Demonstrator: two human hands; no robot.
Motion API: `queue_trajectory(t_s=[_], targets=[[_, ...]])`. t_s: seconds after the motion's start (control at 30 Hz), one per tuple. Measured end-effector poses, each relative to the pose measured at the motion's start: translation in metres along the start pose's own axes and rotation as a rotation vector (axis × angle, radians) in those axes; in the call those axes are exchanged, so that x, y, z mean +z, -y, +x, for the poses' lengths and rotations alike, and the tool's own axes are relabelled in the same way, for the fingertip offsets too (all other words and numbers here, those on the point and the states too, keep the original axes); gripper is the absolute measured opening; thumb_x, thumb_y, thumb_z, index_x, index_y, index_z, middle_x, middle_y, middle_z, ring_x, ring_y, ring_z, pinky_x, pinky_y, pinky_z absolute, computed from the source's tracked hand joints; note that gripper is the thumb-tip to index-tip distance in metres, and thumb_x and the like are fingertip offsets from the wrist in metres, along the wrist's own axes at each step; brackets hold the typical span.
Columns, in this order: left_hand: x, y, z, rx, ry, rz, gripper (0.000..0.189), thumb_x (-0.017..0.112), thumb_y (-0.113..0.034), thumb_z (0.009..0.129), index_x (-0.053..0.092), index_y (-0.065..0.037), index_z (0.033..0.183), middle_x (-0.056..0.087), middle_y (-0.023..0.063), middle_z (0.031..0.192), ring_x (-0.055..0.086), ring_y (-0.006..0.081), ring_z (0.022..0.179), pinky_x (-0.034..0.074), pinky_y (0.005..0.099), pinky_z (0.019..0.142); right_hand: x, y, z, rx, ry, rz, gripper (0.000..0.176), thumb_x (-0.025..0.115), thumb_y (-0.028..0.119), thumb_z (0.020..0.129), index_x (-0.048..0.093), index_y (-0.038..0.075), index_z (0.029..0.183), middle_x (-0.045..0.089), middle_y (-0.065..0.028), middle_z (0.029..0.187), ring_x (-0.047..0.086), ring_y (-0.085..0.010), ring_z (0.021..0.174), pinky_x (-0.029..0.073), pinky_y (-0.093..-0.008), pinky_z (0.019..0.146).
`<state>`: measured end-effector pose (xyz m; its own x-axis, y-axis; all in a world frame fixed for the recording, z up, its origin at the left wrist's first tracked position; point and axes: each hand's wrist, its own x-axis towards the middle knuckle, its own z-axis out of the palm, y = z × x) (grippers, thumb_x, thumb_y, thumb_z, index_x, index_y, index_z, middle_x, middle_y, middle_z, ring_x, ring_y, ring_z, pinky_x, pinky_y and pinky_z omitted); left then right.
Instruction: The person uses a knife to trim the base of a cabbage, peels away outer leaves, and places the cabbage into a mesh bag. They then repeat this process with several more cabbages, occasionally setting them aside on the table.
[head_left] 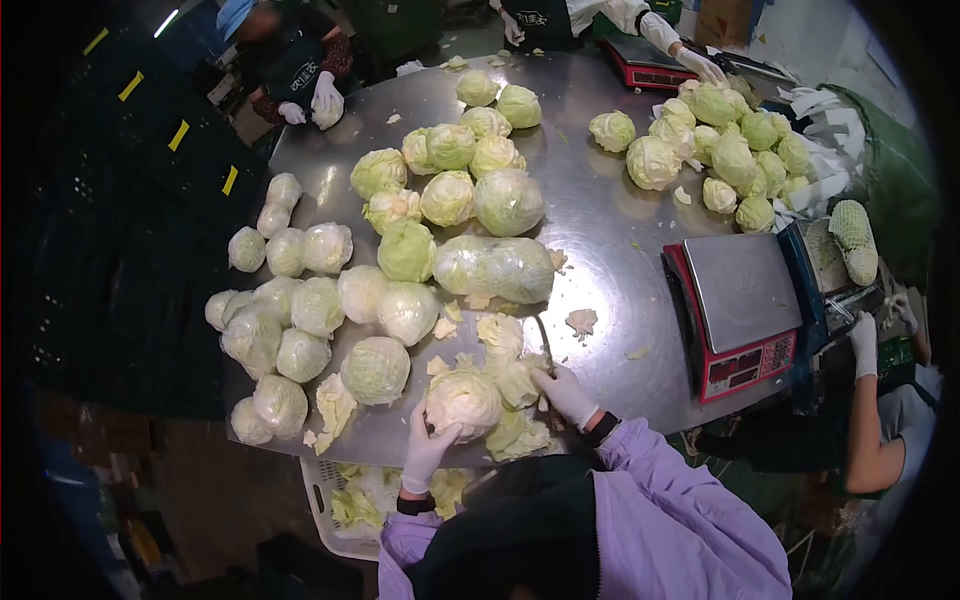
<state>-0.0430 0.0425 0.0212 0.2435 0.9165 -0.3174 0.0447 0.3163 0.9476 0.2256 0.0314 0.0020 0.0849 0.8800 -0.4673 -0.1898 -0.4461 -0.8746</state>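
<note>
At the table's near edge, my left hand (428, 450), in a white glove, is wrapped round the lower left side of a pale cabbage (463, 404). My right hand (567, 396), also gloved, is at the right beside loose outer leaves (518, 382); its fingers are bent, and what they hold is too small to make out. More trimmed leaves (517, 436) lie just right of the cabbage. A plastic-wrapped cabbage (375, 370) sits to the left, near a torn leaf (335, 402).
Wrapped cabbages (303, 354) lie left on the metal table (590, 270), unwrapped ones (450, 198) behind. A red scale (740, 300) stands right, more cabbages (735, 155) beyond. Below the edge is a white basket (320, 505). Co-workers are at the back and right.
</note>
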Motion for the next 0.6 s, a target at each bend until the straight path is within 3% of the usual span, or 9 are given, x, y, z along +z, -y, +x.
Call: queue_trajectory(t_s=[0.1,0.17,0.3,0.37,0.43,0.5,0.53,0.57,0.6], targets=[[0.011,0.023,-0.012,0.183,-0.227,0.089,0.08,0.076,-0.008,0.076,0.027,0.004,0.138,0.041,0.0179,0.133,0.042,0.0243,0.123,0.037,0.0356,0.104,0.016,-0.01,0.003,-0.073,-0.01,-0.173,0.036,0.06,0.027,0.087,0.061,0.003,0.115,0.065,-0.0098,0.071,0.059,-0.0134,0.052,0.048,-0.0288,0.052],[0.014,0.025,-0.011,0.163,-0.33,0.302,0.079,0.073,-0.007,0.078,0.025,0.004,0.14,0.038,0.0178,0.136,0.041,0.0242,0.124,0.036,0.0354,0.104,0.016,-0.025,0.016,-0.18,-0.046,-0.262,0.037,0.061,0.028,0.085,0.062,0.002,0.112,0.065,-0.0145,0.073,0.062,-0.0204,0.055,0.049,-0.0334,0.056],[-0.013,0.044,-0.007,0.064,-0.237,-0.195,0.071,0.062,-0.019,0.09,0.022,-0.001,0.145,0.041,0.0172,0.137,0.041,0.027,0.126,0.033,0.0385,0.108,-0.006,-0.02,0.029,-0.333,-0.107,-0.411,0.035,0.059,0.025,0.085,0.062,0.003,0.111,0.066,-0.0184,0.077,0.065,-0.028,0.069,0.05,-0.0358,0.066],[-0.016,0.045,-0.01,0.011,-0.051,-0.743,0.066,0.054,-0.038,0.094,0.025,-0.008,0.145,0.037,0.0138,0.144,0.041,0.0302,0.13,0.036,0.0482,0.108,-0.018,0.007,0.021,-0.133,-0.077,-0.433,0.035,0.06,0.026,0.084,0.062,0.004,0.112,0.066,-0.0181,0.08,0.066,-0.0299,0.074,0.05,-0.0376,0.069],[-0.001,0.02,-0.019,-0.01,-0.065,-0.779,0.066,0.046,-0.05,0.094,0.028,-0.013,0.145,0.036,0.0113,0.146,0.041,0.0316,0.131,0.035,0.0526,0.108,-0.016,0.04,-0.001,-0.185,-0.063,-0.589,0.04,0.062,0.024,0.086,0.058,0.001,0.119,0.068,-0.0168,0.093,0.066,-0.0276,0.086,0.051,-0.0348,0.077],[0.007,0.009,-0.021,0.023,0.071,-1.003,0.065,0.043,-0.053,0.094,0.028,-0.016,0.145,0.037,0.0103,0.145,0.043,0.0312,0.129,0.036,0.0527,0.107,-0.001,0.058,-0.019,-0.606,-0.212,-0.7,0.045,0.065,0.027,0.085,0.057,0.002,0.122,0.064,-0.0195,0.108,0.063,-0.028,0.101,0.049,-0.0353,0.085],[0.013,0.001,-0.024,0.048,0.05,-0.949,0.076,0.054,-0.056,0.088,0.027,-0.015,0.145,0.039,0.0118,0.143,0.043,0.0311,0.129,0.037,0.0517,0.107,0.008,0.068,-0.031,-0.531,-0.071,-0.618,0.048,0.066,0.029,0.084,0.056,0.002,0.122,0.062,-0.0202,0.114,0.06,-0.0293,0.106,0.047,-0.0353,0.088],[0.015,-0.007,-0.027,0.045,0.056,-0.946,0.076,0.054,-0.056,0.088,0.027,-0.015,0.145,0.039,0.0118,0.143,0.043,0.0311,0.129,0.037,0.0517,0.107,0.019,0.075,-0.043,-0.455,0.061,-0.533,0.05,0.067,0.031,0.083,0.056,0.003,0.123,0.059,-0.0208,0.12,0.058,-0.0306,0.111,0.046,-0.0353,0.092],[0.017,-0.014,-0.027,0.091,0.081,-0.779,0.083,0.062,-0.054,0.082,0.027,-0.013,0.145,0.04,0.0125,0.142,0.043,0.0312,0.129,0.038,0.0506,0.107,0.033,0.078,-0.051,-0.455,0.106,-0.514,0.048,0.067,0.03,0.083,0.057,0.001,0.119,0.062,-0.0212,0.111,0.061,-0.033,0.102,0.048,-0.0349,0.084]])
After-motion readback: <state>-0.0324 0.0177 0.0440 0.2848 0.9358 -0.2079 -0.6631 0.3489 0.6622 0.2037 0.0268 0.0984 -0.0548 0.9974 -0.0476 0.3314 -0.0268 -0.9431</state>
